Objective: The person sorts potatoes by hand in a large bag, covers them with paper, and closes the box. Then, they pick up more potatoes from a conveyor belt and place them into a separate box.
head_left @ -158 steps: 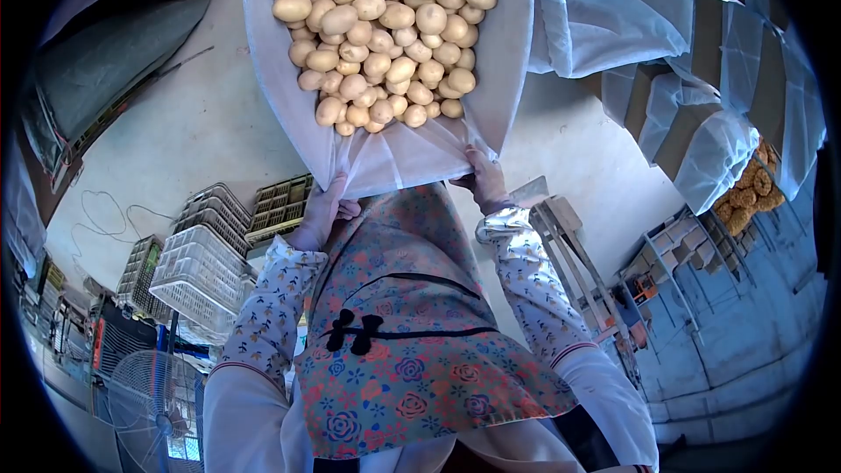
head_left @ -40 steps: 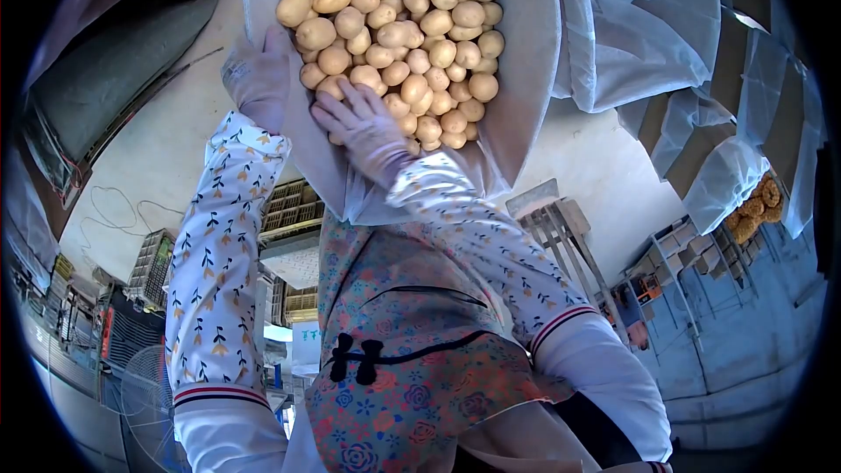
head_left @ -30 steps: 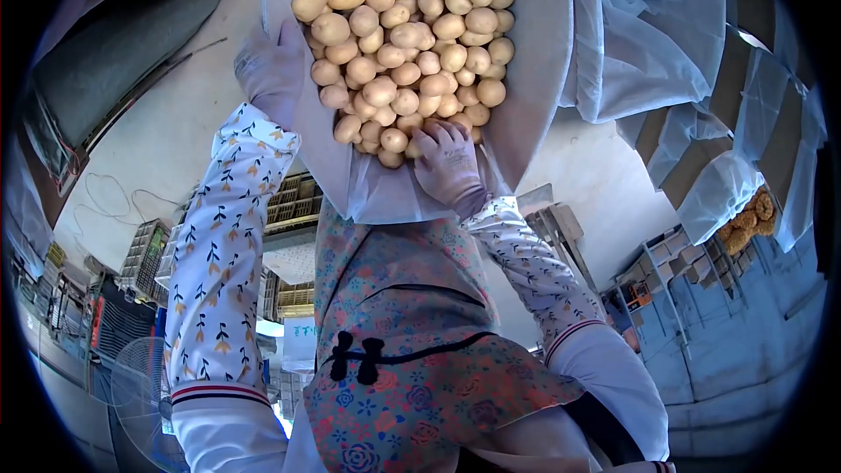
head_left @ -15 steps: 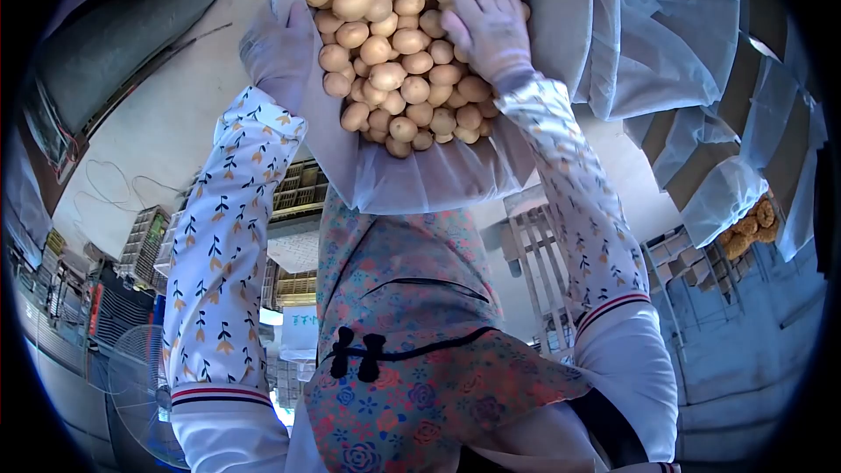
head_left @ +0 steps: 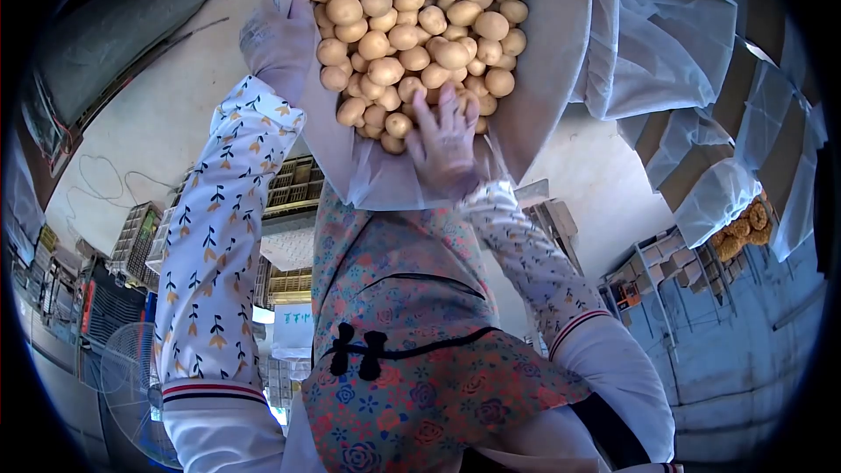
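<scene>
Many round, yellow-brown potatoes (head_left: 385,70) lie heaped in a box (head_left: 552,44) with a translucent white liner. My left hand (head_left: 276,44), in a thin pale glove, is closed round the box's left side, its thumb up by the rim. My right hand (head_left: 445,142), gloved too, rests at the near end of the heap with its fingers spread, their tips touching the potatoes. It grips none of them. The near flap of the liner hangs below the heap, over a floral apron (head_left: 403,298).
To the right, more boxes with white liners (head_left: 666,52) stand close by, one with brown items (head_left: 743,232). Plastic crates (head_left: 136,241) and a fan (head_left: 131,368) are at the lower left. A metal rack (head_left: 653,276) stands at the lower right.
My right hand has moved from the upper right of the heap down to its near end. Several potatoes on top lie differently. My left hand stays at the box's side.
</scene>
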`<state>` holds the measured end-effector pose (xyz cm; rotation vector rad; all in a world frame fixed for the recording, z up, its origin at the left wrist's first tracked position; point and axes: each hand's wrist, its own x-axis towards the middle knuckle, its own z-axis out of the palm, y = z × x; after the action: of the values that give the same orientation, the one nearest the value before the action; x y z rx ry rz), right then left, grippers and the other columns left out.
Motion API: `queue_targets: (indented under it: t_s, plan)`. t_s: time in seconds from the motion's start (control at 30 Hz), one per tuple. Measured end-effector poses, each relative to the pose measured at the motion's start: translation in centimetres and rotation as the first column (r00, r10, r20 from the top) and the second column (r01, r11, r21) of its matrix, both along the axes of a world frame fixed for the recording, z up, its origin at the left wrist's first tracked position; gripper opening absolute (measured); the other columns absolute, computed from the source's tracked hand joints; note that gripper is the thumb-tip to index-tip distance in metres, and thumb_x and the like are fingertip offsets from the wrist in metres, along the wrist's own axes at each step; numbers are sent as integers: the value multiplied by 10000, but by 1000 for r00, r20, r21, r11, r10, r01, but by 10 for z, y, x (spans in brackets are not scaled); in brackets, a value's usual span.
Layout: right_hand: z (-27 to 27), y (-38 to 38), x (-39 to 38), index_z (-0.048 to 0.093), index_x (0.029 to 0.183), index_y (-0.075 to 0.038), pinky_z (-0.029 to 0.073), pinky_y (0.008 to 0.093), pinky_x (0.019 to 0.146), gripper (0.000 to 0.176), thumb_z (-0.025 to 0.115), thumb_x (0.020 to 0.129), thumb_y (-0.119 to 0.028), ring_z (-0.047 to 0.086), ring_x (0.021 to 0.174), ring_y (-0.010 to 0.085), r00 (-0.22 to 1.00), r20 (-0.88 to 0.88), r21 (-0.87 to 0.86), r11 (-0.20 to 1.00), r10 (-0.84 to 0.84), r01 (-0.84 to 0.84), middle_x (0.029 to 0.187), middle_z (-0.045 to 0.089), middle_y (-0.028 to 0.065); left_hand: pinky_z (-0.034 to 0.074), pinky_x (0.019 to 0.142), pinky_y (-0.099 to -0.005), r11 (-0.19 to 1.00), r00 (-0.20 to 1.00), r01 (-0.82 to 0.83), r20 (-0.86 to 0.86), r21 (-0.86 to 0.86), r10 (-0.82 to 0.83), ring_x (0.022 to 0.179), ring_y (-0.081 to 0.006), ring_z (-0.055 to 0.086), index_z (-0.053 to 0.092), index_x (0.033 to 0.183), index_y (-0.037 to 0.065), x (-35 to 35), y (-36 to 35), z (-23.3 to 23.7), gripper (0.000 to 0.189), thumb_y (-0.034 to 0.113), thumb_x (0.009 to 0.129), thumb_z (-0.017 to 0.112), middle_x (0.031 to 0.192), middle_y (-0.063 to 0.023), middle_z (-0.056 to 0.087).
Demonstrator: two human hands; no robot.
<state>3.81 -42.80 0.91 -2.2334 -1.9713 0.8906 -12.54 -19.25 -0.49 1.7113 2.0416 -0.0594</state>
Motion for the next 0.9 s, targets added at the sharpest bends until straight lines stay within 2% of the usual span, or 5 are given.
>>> queue_targets:
  t_s: [0.23, 0.53, 0.63, 0.73, 0.9]
  plan:
    - [21, -41, -3, 440, 1377, -33, 395, 491, 979, 636, 635, 829, -289, 535, 1107, 395, 955, -153, -475, 866, -256, 156, 1153, 592, 225, 483, 860, -467, 999, 999, 20, -35, -48, -22, 939, -431, 637, 650, 1041, -35, -3, 1, -5, 587, 513, 855, 551, 968, -277, 664]
    - [11, 0, -60, 460, 1361, -60, 416, 462, 843, 656, 659, 779, -288, 530, 949, 358, 946, -102, -217, 935, -309, 282, 1018, 557, 180, 475, 853, -473, 999, 999, 41, 36, -1, -41, 945, -425, 635, 641, 1073, -17, -8, -2, -7, 533, 468, 871, 555, 969, -254, 671]
    - [18, 4, -70, 519, 1288, -57, 393, 480, 873, 563, 634, 775, -258, 501, 995, 340, 923, -359, -311, 950, -139, 22, 1093, 511, 157, 474, 849, -474, 999, 998, 44, 51, 25, -45, 943, -424, 634, 639, 1076, -16, -3, 0, -2, 522, 458, 877, 557, 972, -254, 671]
    - [25, 7, -75, 531, 1267, -58, 379, 486, 923, 505, 601, 796, -225, 504, 1075, 338, 898, -438, 129, 985, -45, 113, 1147, 526, 157, 477, 842, -473, 999, 999, 30, 31, 18, -31, 937, -424, 635, 643, 1064, -19, -5, -2, -5, 522, 462, 878, 560, 973, -250, 672]
    - [-14, 49, -44, 497, 1345, -89, 309, 590, 1013, 515, 564, 859, -245, 435, 1271, 237, 947, -236, 200, 964, 219, -173, 1356, 486, 98, 486, 830, -471, 998, 997, 45, 65, 45, -48, 923, -423, 640, 639, 1075, -14, -9, -2, -9, 515, 455, 874, 571, 968, -244, 676]
